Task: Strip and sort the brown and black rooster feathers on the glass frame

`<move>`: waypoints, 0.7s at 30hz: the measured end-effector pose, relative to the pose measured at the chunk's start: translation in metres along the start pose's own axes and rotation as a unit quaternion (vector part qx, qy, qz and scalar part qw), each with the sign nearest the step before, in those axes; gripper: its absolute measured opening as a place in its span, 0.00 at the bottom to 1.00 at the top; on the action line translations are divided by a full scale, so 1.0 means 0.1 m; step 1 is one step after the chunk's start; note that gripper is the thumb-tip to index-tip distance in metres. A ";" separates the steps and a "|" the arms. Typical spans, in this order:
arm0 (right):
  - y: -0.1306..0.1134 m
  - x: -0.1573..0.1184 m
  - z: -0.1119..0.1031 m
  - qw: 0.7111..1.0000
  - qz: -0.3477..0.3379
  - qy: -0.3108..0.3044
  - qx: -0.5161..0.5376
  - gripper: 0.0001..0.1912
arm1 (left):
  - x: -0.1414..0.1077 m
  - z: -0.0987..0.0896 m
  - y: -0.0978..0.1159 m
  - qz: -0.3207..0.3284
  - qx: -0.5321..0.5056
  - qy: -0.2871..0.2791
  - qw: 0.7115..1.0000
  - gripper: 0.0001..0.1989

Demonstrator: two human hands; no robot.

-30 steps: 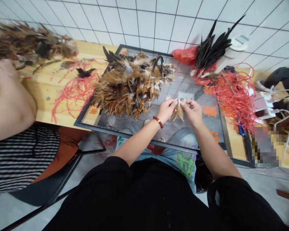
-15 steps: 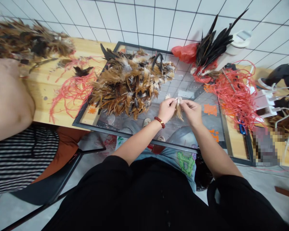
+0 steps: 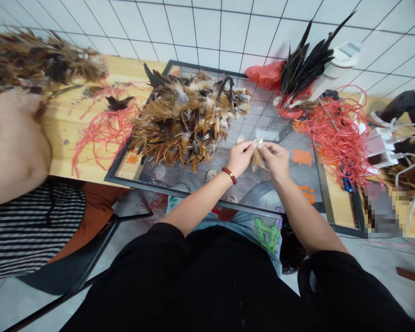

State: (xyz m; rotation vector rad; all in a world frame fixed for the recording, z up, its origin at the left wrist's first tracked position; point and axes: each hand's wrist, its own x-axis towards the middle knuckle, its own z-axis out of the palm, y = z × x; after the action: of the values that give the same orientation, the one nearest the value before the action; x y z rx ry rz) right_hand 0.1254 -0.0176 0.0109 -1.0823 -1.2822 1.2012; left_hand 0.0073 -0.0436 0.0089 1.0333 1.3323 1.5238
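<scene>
Between my hands is a small bunch of pale brown feathers point(image 3: 258, 160), its tips hanging down over the glass panel point(image 3: 207, 182). My left hand point(image 3: 241, 157), with a dark red bead bracelet at the wrist, pinches the whitish upper end from the left. From the other side my right hand point(image 3: 275, 160) pinches the same end, its fingertips close to those of my left. The fingers hide the exact grip. Just left of my left hand lies a large heap of brown feathers point(image 3: 190, 122).
Red plastic strands point(image 3: 339, 138) are piled at right beside black feathers point(image 3: 306, 64), a red bag point(image 3: 264, 76) and white chargers point(image 3: 380, 145). More red strands point(image 3: 105, 131) lie at left. A co-worker's arm point(image 3: 19, 133) reaches toward another feather pile point(image 3: 38, 57).
My hands stay nearly in place, with the fingers shifting slightly at the top of the feather bunch. At the left, the co-worker's hand has moved a little to the right.
</scene>
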 end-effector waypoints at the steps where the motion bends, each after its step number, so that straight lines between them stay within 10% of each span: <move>1: 0.00 0.01 0.00 1.000 0.008 0.001 0.010 0.16 | 0.00 0.00 -0.01 -0.003 -0.016 -0.004 1.000 0.10; 10: -0.15 -0.10 -0.02 0.987 -0.081 -0.025 -0.135 0.17 | 0.02 0.06 -0.12 -0.035 -0.112 0.005 0.993 0.12; 21: -0.10 0.00 -0.08 0.999 -0.025 0.000 -0.036 0.13 | -0.01 0.04 0.01 -0.068 -0.058 0.028 0.996 0.13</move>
State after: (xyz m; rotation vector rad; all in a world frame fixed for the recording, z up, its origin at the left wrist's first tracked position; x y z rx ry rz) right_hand 0.1340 -0.0182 0.0210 -1.0951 -1.3535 1.1262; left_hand 0.0114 -0.0431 0.0103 0.8160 1.3095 1.5169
